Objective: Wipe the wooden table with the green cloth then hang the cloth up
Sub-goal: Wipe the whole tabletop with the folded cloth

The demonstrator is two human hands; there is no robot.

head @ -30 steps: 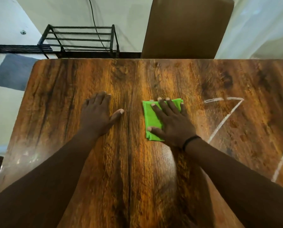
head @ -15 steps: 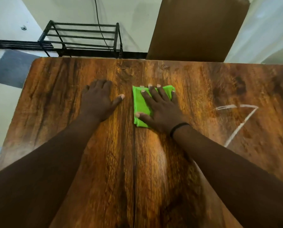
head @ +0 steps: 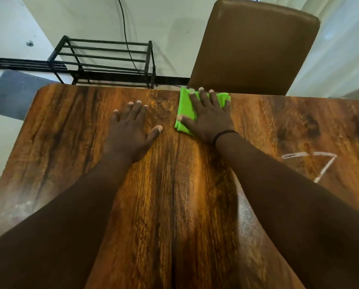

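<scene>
right hand [head: 208,119] flat, fingers spread, pressing green cloth [head: 183,113] at far edge of wooden table [head: 74,142] | left hand [head: 128,132] flat, bracing | we flag: cloth may slide off toward chair [head: 253,49]; chalk marks [head: 320,163] unwiped

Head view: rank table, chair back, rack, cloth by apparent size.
1. table
2. chair back
3. rack
4. cloth
Rack and chair back stand farther from the camera, so true sizes are unsure.
</scene>
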